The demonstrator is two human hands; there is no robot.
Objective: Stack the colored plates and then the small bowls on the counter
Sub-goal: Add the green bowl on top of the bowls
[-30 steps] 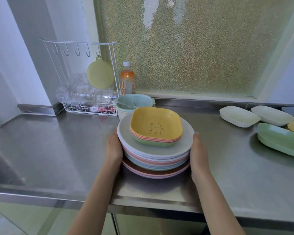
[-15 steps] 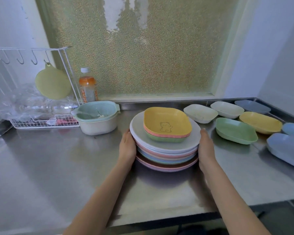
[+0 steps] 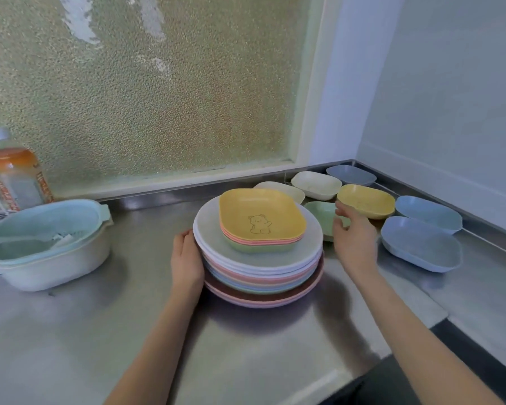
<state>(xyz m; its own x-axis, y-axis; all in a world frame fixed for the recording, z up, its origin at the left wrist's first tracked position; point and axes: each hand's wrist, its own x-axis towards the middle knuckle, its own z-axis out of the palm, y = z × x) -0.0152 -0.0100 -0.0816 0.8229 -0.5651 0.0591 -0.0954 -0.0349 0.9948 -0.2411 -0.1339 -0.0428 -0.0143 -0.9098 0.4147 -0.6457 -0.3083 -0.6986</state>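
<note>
As stacked, yellow bowl point(image 3: 260, 217) — long axis left-right.

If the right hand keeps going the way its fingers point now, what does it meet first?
Most likely the green bowl just beyond the plate stack: the right hand, fingers relaxed and empty, hovers over its near side. The yellow bowl sits close behind, so with depth unclear it could be that instead.
</note>
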